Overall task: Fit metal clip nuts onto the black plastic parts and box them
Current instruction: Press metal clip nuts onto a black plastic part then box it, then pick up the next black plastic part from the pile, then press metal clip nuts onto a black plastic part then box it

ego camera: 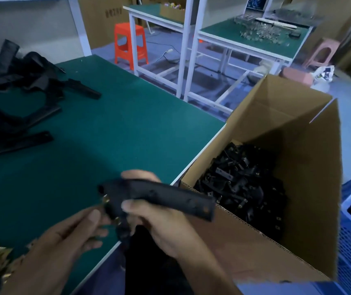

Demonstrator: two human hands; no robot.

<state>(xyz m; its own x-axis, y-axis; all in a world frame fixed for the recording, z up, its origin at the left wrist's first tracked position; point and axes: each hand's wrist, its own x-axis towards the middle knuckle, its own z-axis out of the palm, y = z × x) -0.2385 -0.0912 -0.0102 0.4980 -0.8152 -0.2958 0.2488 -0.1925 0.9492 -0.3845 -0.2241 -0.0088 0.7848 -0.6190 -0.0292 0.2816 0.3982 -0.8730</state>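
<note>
Here the right hand (159, 226) grips the black plastic part (170, 195) mid-length, above the tabletop's (106, 135) near edge, just left of the cardboard box (245, 248). The left hand (68, 237) curls beside the clip nuts (105, 199) at its left end; whether it pinches anything I cannot tell. The part looks light, stiff and matte, so it is best held at the broad middle, clear of the clips.

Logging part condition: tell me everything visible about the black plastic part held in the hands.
The black plastic part is a long, matte, angled moulding. One arm points right toward the cardboard box, and a shorter branch drops down. Two brass-coloured clip nuts sit at its left end. The right hand grips its middle, thumb in front. The left hand meets the lower branch, hold unclear.
</note>
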